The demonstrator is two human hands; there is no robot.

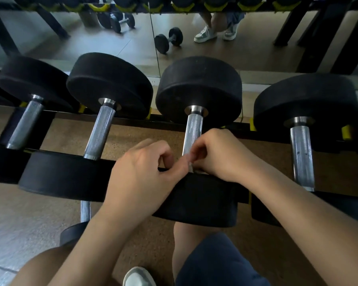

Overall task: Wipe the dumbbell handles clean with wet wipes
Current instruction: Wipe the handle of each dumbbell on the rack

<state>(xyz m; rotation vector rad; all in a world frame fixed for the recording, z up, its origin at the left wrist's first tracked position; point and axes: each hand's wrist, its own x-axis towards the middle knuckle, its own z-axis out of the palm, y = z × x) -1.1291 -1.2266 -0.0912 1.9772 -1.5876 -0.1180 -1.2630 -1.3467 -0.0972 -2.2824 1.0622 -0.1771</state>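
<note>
Steel, knurled and shiny, is what both hands are crowding around right now. The left hand [141, 170] and right hand [219, 155] are meeting at the near end of one handle [193, 131], fingers curled in on both sides. They're pinching a small pale scrap between them, right where the fingertips are touching. I'm reading that scrap as the wet wipe [191, 166], but most of it is hiding under the fingers, so I can't tell how it's folded or whether it's wrapping the bar yet.

My guess on why the hands are sitting like this: they're getting the wipe bunched or laid against the bar at the near end. From there a stroke could be running the whole length outward.

The dumbbell [198, 89] itself is lying on the rack [132, 120], so nobody is carrying its weight. Its near head is sitting right under both wrists, and the far head is standing beyond the fingertips. So the long axis is pointing pretty much straight away from the body, leaning a touch to the right at the far end.

More dumbbells are lying parallel in the rack. One more handle [100, 131] is showing off to the left hand's side and another handle [302, 155] off to the right hand's side, both well apart from the hands. Neither is getting touched at the moment.
</note>
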